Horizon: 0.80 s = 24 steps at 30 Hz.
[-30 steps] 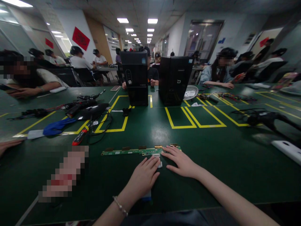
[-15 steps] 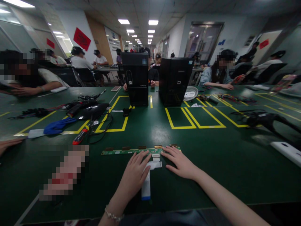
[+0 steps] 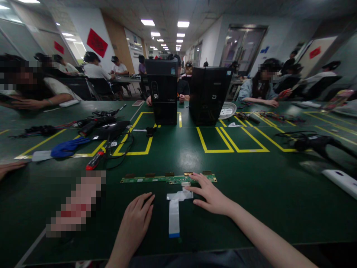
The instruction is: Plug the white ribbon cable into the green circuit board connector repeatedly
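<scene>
A long, narrow green circuit board (image 3: 150,179) lies across the green table in front of me, with several brown connector tabs along its far edge. From its near side a white flat ribbon cable (image 3: 174,216) runs toward me, folded into an L and ending in a blue tip. My right hand (image 3: 210,193) rests over the board's right part, fingers spread, one finger at the cable near its connector. To the left of the cable, my left hand (image 3: 136,216) lies on the table with its fingers extended, apart from board and cable.
Two black computer towers (image 3: 164,93) stand at the back. To the left lie a red-and-black screwdriver (image 3: 95,160), a blue cloth-like item (image 3: 68,147) and black cables. A white basket (image 3: 227,110) and a black device with cables (image 3: 320,143) are on the right. Other people sit around.
My left hand has moved left and toward me, off the board and cable. My right hand has shifted slightly left, a finger now at the cable.
</scene>
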Each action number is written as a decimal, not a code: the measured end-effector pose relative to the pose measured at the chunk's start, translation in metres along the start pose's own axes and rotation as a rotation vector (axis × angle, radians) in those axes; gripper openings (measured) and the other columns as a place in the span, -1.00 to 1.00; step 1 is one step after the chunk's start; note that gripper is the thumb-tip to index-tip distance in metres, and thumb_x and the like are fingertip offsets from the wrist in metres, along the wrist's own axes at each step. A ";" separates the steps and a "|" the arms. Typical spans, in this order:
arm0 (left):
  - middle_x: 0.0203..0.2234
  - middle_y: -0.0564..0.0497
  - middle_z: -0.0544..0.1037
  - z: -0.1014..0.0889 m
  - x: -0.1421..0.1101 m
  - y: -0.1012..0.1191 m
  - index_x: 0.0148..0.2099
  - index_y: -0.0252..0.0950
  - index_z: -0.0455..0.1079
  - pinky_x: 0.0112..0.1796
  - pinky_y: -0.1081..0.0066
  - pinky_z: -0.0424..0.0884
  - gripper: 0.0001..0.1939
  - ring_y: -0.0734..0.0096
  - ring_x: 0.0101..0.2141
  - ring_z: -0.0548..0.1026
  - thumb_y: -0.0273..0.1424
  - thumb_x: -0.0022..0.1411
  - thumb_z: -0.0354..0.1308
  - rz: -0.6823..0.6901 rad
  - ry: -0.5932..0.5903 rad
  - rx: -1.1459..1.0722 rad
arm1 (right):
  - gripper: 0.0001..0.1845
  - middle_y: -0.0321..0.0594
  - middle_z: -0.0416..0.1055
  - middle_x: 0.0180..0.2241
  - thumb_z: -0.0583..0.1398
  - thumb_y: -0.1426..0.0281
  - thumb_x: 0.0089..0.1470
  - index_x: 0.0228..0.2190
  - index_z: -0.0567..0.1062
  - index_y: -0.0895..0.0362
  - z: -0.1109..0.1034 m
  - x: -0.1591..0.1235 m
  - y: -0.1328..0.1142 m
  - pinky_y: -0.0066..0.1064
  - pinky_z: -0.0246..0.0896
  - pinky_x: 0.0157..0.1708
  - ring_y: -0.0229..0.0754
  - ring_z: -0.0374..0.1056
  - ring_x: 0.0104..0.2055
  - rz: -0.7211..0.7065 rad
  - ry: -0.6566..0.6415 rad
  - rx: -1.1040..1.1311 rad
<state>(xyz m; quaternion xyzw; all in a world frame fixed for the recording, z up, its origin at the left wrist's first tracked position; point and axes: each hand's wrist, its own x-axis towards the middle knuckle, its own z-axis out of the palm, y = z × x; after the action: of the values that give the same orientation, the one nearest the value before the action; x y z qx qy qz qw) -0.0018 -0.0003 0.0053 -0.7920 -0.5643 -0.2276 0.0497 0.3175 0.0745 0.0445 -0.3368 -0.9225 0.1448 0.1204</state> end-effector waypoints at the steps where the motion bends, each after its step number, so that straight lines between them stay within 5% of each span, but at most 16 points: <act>1: -0.01 -0.14 0.48 0.000 0.001 0.000 0.08 -0.30 0.40 -0.02 0.06 0.40 -0.66 0.11 -0.02 0.43 -0.38 0.38 -0.10 -0.004 -0.014 -0.020 | -0.43 -0.15 -0.13 0.33 0.05 0.08 0.22 0.22 0.22 -0.08 0.000 0.000 -0.001 0.09 -0.32 0.28 0.04 -0.28 0.37 -0.002 -0.017 -0.004; 13: -0.01 -0.13 0.47 -0.003 0.006 0.003 0.09 -0.29 0.39 0.00 0.09 0.38 -0.67 0.15 -0.01 0.42 -0.41 0.37 -0.07 -0.034 -0.026 -0.089 | -0.35 -0.14 -0.17 0.34 0.03 -0.02 0.19 0.26 0.11 -0.17 -0.004 -0.010 -0.004 0.13 -0.31 0.27 0.05 -0.26 0.37 0.064 -0.128 -0.028; 19: 0.00 -0.11 0.46 -0.003 0.006 0.004 0.11 -0.26 0.37 0.01 0.09 0.38 -0.66 0.16 0.00 0.41 -0.42 0.37 -0.07 -0.047 -0.030 -0.095 | -0.34 -0.12 -0.13 0.33 0.02 -0.02 0.19 0.27 0.08 -0.17 -0.005 -0.048 0.000 0.13 -0.20 0.25 0.08 -0.18 0.35 0.176 -0.116 -0.107; 24: 0.01 -0.13 0.45 0.001 0.004 0.001 0.12 -0.27 0.37 0.01 0.07 0.37 -0.66 0.13 0.00 0.40 -0.39 0.38 -0.08 -0.042 -0.034 -0.108 | -0.41 -0.10 -0.03 0.30 -0.05 0.04 0.24 0.26 0.12 -0.16 0.001 -0.098 0.022 0.12 -0.05 0.20 0.07 -0.06 0.32 0.360 0.016 -0.260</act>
<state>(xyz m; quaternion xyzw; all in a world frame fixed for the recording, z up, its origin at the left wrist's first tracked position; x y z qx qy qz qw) 0.0004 0.0031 0.0067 -0.7853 -0.5684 -0.2454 -0.0073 0.4028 0.0261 0.0234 -0.5101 -0.8574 0.0410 0.0556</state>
